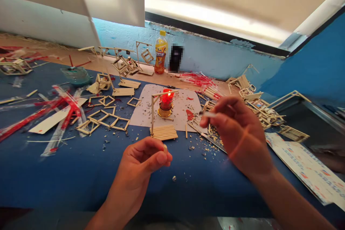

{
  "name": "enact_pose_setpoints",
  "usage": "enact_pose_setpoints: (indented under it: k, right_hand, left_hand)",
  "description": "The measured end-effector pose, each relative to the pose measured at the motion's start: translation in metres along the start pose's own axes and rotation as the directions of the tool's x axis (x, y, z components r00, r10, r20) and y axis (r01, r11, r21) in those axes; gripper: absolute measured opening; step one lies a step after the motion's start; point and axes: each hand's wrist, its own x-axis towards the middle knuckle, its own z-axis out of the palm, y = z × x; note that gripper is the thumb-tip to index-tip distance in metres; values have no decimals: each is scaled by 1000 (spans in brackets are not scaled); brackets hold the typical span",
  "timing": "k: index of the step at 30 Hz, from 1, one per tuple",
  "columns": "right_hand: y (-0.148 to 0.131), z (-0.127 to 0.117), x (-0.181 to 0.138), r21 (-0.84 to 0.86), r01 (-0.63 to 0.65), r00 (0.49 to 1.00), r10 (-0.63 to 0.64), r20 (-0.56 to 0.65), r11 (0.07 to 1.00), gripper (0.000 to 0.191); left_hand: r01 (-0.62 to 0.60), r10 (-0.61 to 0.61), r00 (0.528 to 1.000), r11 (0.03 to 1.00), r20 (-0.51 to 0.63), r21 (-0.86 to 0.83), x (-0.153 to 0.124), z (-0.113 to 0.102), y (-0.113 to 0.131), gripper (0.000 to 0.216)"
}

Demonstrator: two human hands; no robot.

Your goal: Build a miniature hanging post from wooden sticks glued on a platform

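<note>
My left hand [137, 167] pinches a short piece of wooden stick [165, 148] between thumb and fingers, low over the blue table. Raised to the right, my right hand [241, 136] is closed on a thin pale stick [208, 114] with a dark tip; it is slightly blurred, so its material is unclear. Between and beyond the hands, a lit red candle [167, 97] stands in a gold base on a white sheet [144, 115]. Just past my left hand sits a small slatted stick platform [164, 133] with an upright post and a top arm.
Flat stick frames [104, 118] and red plastic wrappers [66, 102] lie left. At right are a knife blade [215, 142] among wood chips, a pile of stick models [265, 111] and a printed packet [304, 169]. A drink bottle [161, 55] stands by the wall.
</note>
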Motion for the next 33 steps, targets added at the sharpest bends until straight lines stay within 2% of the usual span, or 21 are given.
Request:
enact_pose_setpoints:
  k: [3,5,8,12,17,26,33]
  right_hand:
    - [2,16,-38,136,-49,999,49,3,989,13]
    - [8,27,-51,269,-61,998,65,-6,961,10]
    - [17,40,-57,437,-85,996,84,21,896,9]
    - [23,46,-58,545,-107,994,94,51,832,9]
    - [24,43,-60,600,-136,991,103,90,789,6]
    - [25,41,-60,663,-175,984,113,136,728,6]
    - [27,38,-63,650,-153,988,108,109,745,6]
  left_hand:
    - [14,-14,1000,1000,23,6,-1,9,-3,32]
    - [23,-24,999,1000,42,11,-1,13,-5,31]
    - [47,-47,995,999,89,3,-2,18,-7,28]
    - [69,-64,989,997,132,-31,-4,22,-7,26]
    - [102,-89,982,992,170,-71,-7,24,-6,24]
    - [115,-105,985,991,138,-70,-4,28,-5,27]
    - [100,-92,984,994,151,-51,-2,25,-7,25]
